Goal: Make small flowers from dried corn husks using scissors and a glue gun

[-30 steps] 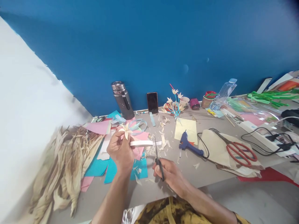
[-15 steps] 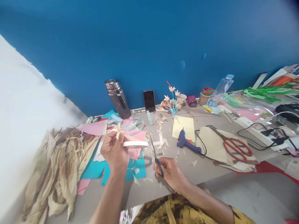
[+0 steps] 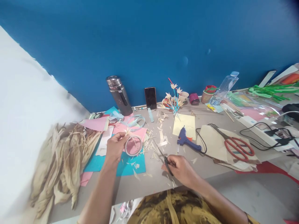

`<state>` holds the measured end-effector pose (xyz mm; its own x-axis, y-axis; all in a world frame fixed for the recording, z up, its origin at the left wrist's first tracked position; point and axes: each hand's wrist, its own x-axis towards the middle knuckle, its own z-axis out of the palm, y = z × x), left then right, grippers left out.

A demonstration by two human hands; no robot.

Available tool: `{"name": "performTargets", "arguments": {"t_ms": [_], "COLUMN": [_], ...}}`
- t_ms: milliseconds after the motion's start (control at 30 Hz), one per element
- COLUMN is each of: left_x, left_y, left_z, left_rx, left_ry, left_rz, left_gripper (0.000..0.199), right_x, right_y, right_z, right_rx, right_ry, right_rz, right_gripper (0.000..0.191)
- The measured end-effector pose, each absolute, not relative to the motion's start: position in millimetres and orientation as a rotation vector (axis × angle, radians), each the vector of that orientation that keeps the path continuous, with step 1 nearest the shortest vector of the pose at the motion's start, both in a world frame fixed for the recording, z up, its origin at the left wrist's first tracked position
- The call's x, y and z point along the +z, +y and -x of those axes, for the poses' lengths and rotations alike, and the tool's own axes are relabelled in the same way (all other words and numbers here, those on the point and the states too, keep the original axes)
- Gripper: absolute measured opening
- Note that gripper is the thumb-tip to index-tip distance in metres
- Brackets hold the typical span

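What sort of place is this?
Likely a craft workspace: the table holds a blue glue gun, red-handled scissors and a heap of dried, husk-like leaves.

Toward half past seven from the middle of the view, the left hand [image 3: 116, 147] holds a tape roll [image 3: 141, 148] on edge, with a small, blurred flower [image 3: 127, 132] at its fingertips. Near five, the right hand [image 3: 181, 168] grips black scissors [image 3: 166, 161], blades pointing toward eleven. The phone [image 3: 150, 98] leans on the wall [image 3: 130, 43] at twelve; the flask [image 3: 119, 98] stands near ten. Dried husks [image 3: 66, 165] lie at eight, the glue gun [image 3: 188, 142] at four, and red-handled scissors [image 3: 238, 149] between three and four.
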<state>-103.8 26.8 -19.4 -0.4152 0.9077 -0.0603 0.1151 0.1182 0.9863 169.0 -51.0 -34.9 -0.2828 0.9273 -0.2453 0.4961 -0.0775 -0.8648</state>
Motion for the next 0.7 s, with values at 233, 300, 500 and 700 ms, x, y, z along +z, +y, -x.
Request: {"name": "performTargets", "arguments": {"t_ms": [233,300,500,700], "left_x": [-17.3,-11.4,6.9,8.2], "left_y": [14.7,4.0,-6.2,2.6], "left_z": [106.7,96.3,63.2,53.6], "left_rx": [1.694,1.653,1.207,0.839], "left_ry": [1.762,1.579,1.156,1.011], "left_rz": [-1.249,-1.250,-1.140,-1.218], "left_gripper": [0.014,0.010,0.023,0.021], "right_x": [-32.8,-30.3,-5.9,16.1], "right_y": [-43.6,-40.5,-33.3,-28.1], "right_z": [-168.3,-169.3,-175.8,-183.7], "right_rx": [0.845,0.774,0.586,0.395], "right_ry": [-2.135,-2.199,-2.511,-2.852], "right_rz": [1.731,1.739,1.762,1.626], "right_gripper": [0.030,0.026,0.016,0.022]}}
